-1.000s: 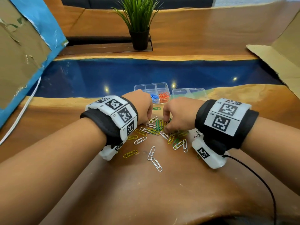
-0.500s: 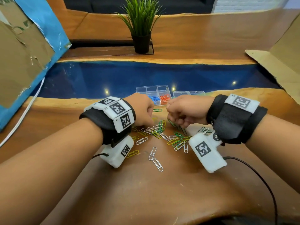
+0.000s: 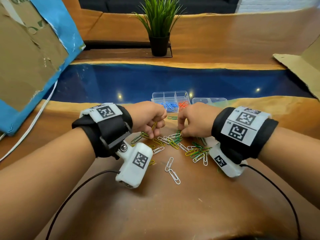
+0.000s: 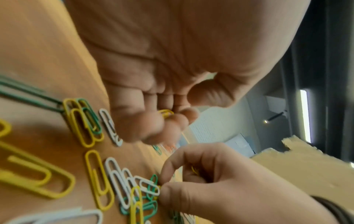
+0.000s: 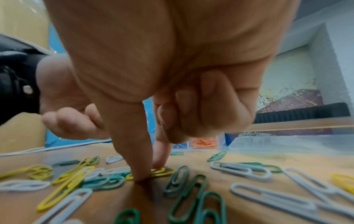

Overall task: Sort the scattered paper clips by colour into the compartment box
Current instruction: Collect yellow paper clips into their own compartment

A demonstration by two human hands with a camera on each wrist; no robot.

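Observation:
Yellow, green and white paper clips (image 3: 174, 141) lie scattered on the wooden table. Behind them stands the clear compartment box (image 3: 170, 95), with blue clips (image 3: 170, 105) in one cell and orange clips (image 3: 183, 104) in the cell to its right. My left hand (image 3: 155, 129) hovers just above the pile's left edge, fingers curled round a yellow clip (image 4: 166, 112). My right hand (image 3: 181, 131) reaches down into the pile. Its thumb and forefinger (image 5: 151, 169) pinch a yellow clip (image 5: 159, 171) lying on the wood, the other fingers curled in.
A second clear plastic tray (image 3: 209, 100) sits right of the box. A potted plant (image 3: 159, 40) stands at the back. Cardboard panels (image 3: 31, 54) (image 3: 301, 66) flank the table. A white cable (image 3: 34, 122) runs at left, and black wrist cables (image 3: 78, 186) trail near me.
My right hand was raised half a second ago and has dropped back onto the pile. My left hand has lifted off the clips and turned, with a yellow clip in its fingers.

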